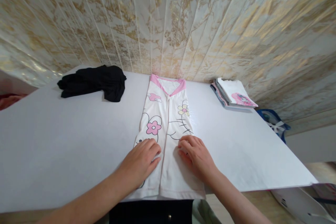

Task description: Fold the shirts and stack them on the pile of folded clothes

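Observation:
A white pajama-style top (164, 168) with a pink V-neck trim lies lengthwise in front of me, its neck pointing away. Pink and yellow flowers and black cartoon lines are printed on it, and a seam or front opening runs down its middle. My left hand (144, 155) rests on the left half of the top, fingers loosely bent and thumb apart. On the right half lies my right hand (195, 154), also with bent fingers resting on the cloth; its thumb is partly hidden. Neither hand grips any fabric that I can see.
A black garment (94, 81) lies bunched at the back left of the white table (78, 140). At the back right sits a stack of folded clothes (235, 92). Behind the table hangs a patterned curtain (168, 24). A blue bag (274, 122) stands beyond the right edge.

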The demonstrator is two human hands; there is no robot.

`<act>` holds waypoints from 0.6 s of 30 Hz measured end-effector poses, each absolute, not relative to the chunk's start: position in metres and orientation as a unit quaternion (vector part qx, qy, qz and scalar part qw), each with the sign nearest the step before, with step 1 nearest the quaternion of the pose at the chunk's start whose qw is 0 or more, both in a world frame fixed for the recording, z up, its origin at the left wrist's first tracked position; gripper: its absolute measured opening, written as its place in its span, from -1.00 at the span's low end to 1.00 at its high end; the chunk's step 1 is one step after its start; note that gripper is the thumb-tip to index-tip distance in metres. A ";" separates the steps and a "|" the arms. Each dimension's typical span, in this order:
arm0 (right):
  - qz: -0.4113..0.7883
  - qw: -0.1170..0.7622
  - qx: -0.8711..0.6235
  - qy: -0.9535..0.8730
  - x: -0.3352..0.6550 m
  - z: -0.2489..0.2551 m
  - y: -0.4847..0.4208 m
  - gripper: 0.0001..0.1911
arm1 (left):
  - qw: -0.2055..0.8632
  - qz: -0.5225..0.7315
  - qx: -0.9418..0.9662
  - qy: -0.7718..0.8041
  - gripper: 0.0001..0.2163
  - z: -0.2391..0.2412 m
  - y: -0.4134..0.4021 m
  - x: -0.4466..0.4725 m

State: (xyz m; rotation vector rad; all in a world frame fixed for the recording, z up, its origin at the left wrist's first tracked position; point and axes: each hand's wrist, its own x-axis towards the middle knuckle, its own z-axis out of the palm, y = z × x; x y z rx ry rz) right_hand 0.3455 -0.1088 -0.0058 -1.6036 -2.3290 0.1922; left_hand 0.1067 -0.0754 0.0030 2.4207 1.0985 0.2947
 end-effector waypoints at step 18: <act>0.030 0.087 -0.551 -0.830 0.340 -0.023 -0.117 -0.41 | 0.287 0.113 0.884 0.351 -0.82 0.000 -0.076 0.123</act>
